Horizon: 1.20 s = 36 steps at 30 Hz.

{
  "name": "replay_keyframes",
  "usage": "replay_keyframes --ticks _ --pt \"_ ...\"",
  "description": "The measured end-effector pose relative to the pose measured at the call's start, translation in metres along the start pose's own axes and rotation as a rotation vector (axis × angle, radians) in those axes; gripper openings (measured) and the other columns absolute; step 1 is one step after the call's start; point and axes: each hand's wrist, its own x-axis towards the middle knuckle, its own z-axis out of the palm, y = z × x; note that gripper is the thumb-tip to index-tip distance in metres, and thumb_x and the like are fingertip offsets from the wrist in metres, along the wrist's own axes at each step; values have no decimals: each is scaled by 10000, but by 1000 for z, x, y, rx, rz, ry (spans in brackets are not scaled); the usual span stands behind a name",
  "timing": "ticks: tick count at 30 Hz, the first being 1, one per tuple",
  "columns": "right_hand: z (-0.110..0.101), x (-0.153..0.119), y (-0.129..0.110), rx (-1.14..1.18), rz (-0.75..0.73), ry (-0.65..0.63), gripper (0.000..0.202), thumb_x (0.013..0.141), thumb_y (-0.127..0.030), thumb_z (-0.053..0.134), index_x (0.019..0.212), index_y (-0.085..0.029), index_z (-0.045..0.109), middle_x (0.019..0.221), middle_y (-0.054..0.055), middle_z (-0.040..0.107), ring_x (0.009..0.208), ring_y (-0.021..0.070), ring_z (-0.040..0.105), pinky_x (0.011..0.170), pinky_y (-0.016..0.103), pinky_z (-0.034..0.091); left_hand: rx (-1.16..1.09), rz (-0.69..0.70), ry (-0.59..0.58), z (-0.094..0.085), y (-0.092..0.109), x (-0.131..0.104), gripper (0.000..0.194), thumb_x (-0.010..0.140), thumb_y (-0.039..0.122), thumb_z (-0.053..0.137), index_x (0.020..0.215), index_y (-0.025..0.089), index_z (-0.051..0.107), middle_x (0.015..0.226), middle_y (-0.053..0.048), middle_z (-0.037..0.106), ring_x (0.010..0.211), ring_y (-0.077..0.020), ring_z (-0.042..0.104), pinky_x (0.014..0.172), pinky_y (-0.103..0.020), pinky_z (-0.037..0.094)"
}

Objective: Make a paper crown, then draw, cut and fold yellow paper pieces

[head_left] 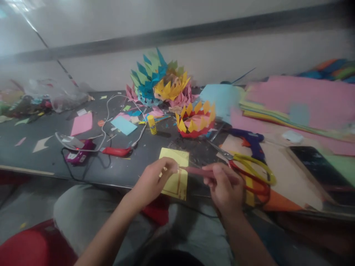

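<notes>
My right hand [226,184] is closed around a dark red, slender, stick-like tool [198,171]; its exact kind is unclear. The tool points left, above a yellow sheet [169,187] with brownish lines at the table's front edge. Over that sheet, the fingertips of my left hand [155,177] are pinched together at the tool's thin end. Whatever sits between them is too small and blurred to make out. Scissors [249,166] with yellow and red handles lie just beyond my right hand. Behind the sheet stands a red and yellow folded-paper ring [195,120].
A glue stick [151,125] stands upright behind the sheet. To the left lie a red-handled tool [116,152], a purple device [80,153] and a white cable [107,111]. A blue glue gun [251,138], a phone [318,171] and stacked coloured paper [299,96] occupy the right. Larger paper pieces [151,79] stand behind.
</notes>
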Motion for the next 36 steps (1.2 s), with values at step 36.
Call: replay_keyframes --ticks 36 --pt "-93 28 4 -1018 -297 -24 245 819 -391 547 878 -172 638 797 64 633 706 189 581 660 339 491 671 -345 191 -32 -55 24 307 907 311 380 1029 167 623 885 -119 692 817 -280 646 690 -359 485"
